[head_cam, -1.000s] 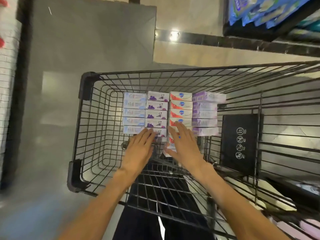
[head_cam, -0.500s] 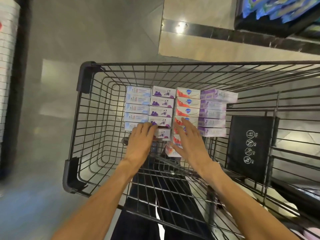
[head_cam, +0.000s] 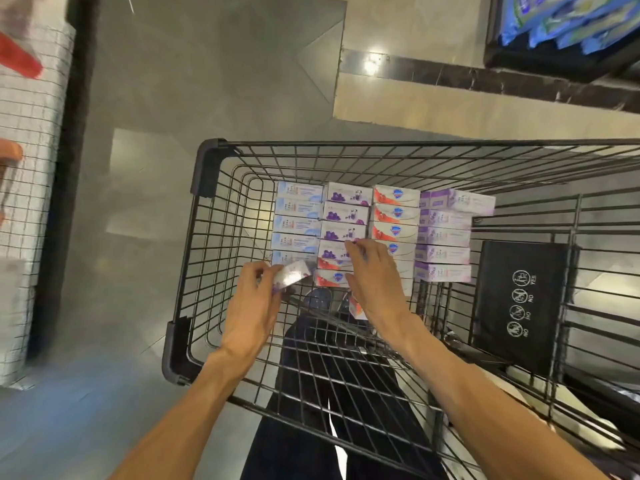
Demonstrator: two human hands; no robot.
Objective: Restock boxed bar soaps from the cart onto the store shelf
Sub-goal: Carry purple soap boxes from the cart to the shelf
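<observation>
Pinching a soap box (head_cam: 292, 274) in the cart (head_cam: 207, 168), left hand (head_cam: 251, 306); right hand (head_cam: 375, 282) fingers spread on boxes.

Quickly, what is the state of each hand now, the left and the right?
Left hand: fingers pinch a small white soap box.
Right hand: open, straight fingers resting on the red-and-white soap boxes.
</observation>
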